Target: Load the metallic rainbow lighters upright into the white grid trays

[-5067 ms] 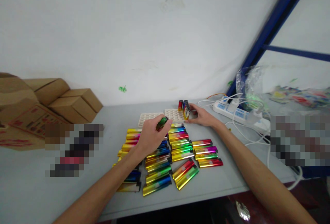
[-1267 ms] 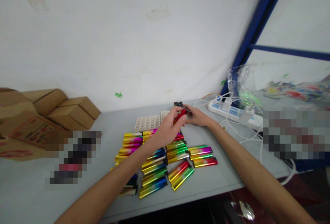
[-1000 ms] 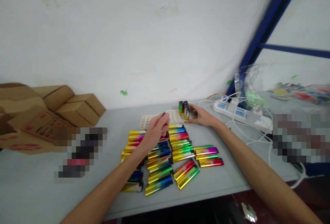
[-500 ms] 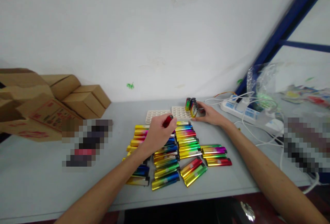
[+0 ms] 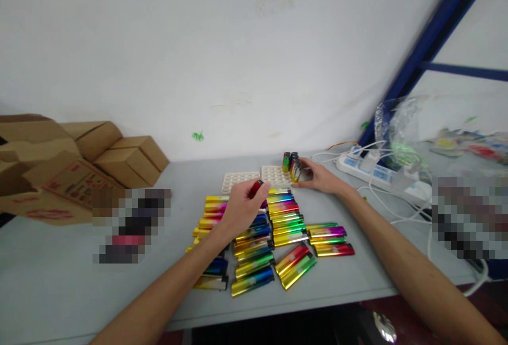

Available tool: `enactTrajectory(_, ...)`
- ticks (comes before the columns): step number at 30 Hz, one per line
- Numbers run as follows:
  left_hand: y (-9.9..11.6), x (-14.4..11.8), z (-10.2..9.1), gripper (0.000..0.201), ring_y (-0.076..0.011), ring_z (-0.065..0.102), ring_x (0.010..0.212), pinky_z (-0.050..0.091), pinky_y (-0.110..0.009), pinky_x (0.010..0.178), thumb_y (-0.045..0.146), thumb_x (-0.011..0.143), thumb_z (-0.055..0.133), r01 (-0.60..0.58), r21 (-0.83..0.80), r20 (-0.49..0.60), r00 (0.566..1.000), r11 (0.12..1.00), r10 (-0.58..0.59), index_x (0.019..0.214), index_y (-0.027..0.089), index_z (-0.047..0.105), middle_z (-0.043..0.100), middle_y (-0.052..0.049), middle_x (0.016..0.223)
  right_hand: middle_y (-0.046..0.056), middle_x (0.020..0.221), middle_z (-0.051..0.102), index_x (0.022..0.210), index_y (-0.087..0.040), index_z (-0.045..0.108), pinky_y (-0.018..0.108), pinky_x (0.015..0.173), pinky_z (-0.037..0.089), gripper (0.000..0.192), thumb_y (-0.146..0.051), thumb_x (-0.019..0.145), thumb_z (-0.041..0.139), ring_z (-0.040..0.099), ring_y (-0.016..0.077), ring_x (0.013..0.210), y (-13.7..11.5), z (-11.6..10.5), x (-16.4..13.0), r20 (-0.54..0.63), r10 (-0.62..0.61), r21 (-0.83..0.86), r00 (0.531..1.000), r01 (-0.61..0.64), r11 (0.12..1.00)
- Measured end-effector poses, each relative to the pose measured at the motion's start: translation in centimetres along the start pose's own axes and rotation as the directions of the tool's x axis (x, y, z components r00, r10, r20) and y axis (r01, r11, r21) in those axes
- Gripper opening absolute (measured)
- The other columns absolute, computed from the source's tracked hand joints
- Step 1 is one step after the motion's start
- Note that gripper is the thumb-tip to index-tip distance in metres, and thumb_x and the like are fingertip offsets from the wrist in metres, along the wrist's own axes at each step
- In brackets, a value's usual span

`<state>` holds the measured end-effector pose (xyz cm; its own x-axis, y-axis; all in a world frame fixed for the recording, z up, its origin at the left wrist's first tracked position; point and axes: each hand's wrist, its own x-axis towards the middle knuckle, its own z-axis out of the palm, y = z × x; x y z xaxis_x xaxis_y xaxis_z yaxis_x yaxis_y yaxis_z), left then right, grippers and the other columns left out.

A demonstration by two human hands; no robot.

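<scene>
My left hand (image 5: pixel 238 210) pinches a red lighter (image 5: pixel 255 188) by its lower body, thumb against fingers, raised just above the rows of lighters (image 5: pixel 270 239) lying flat on the grey table (image 5: pixel 59 281); I judge it light, stiff and slick with its glossy shell, so the flat sides are where to take it; my left forearm reaches forward, wrist level; my right hand (image 5: pixel 319 176) cups the upright lighters (image 5: pixel 291 164) standing in the white tray (image 5: pixel 273 174), fingers curled round them, arm outstretched.
</scene>
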<state>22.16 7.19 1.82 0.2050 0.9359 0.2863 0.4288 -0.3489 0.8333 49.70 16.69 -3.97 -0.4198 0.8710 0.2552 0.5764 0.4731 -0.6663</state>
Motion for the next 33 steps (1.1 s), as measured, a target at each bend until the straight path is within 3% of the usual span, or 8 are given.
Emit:
enactTrajectory(5,-0.1,0.1,0.1,0.043,-0.0104,0.033,0.055,0.025,-0.026,0.055,0.045,0.092,0.046,-0.009,0.044,-0.015,1.0,0.999,0.01,0.058,0.019,0.037,0.032,0.005,0.056,0.013,0.131,0.062,0.144,-0.021,0.045,0.049,0.096,0.051,0.085,-0.045,0.072,0.082,0.062,0.0303,0.11,0.0,0.0,0.0,-0.007,-0.036,0.015,0.999,0.036,0.999)
enactTrajectory(14,-0.2,0.3,-0.1,0.035,-0.0101,0.032,0.054,0.023,-0.026,0.056,0.032,0.088,0.047,-0.047,0.144,0.016,0.999,0.988,0.045,0.057,0.019,0.036,0.032,0.006,0.055,0.013,0.132,0.061,0.142,-0.02,0.046,0.049,0.098,0.051,0.085,-0.047,0.071,0.082,0.061,0.0306,0.112,0.1,0.0,0.1,0.001,-0.03,0.023,1.0,0.03,0.999)
enactTrajectory(25,0.0,0.3,-0.3,0.036,-0.0105,0.035,0.056,0.026,-0.025,0.055,0.036,0.09,0.048,-0.014,0.11,0.018,1.0,0.994,0.012,0.059,0.019,0.039,0.036,0.005,0.056,0.014,0.131,0.062,0.144,-0.02,0.044,0.049,0.095,0.052,0.086,-0.044,0.071,0.082,0.062,0.031,0.112,0.0,0.1,0.1,0.002,-0.032,0.043,0.999,0.032,0.999)
enactTrajectory(29,0.6,0.8,-0.5,0.025,-0.0099,0.038,0.055,0.03,-0.023,0.052,0.043,0.094,0.05,-0.003,-0.094,0.042,0.999,0.996,0.007,0.085,0.02,0.052,0.044,0.006,0.063,0.013,0.129,0.063,0.145,-0.021,0.043,0.047,0.095,0.052,0.087,-0.045,0.071,0.082,0.062,0.0297,0.112,0.0,0.2,0.2,0.006,-0.055,0.061,0.998,0.054,0.997)
enactTrajectory(33,0.5,2.7,0.1,0.022,-0.0084,0.046,0.056,0.04,-0.021,0.054,0.041,0.095,0.051,-0.019,-0.32,0.109,0.992,0.947,0.057,0.108,0.023,0.048,0.055,0.004,0.076,0.014,0.128,0.063,0.144,-0.018,0.044,0.047,0.096,0.051,0.087,-0.045,0.07,0.083,0.062,0.029,0.109,0.0,0.2,0.3,-0.006,-0.062,0.051,0.998,0.062,0.997)
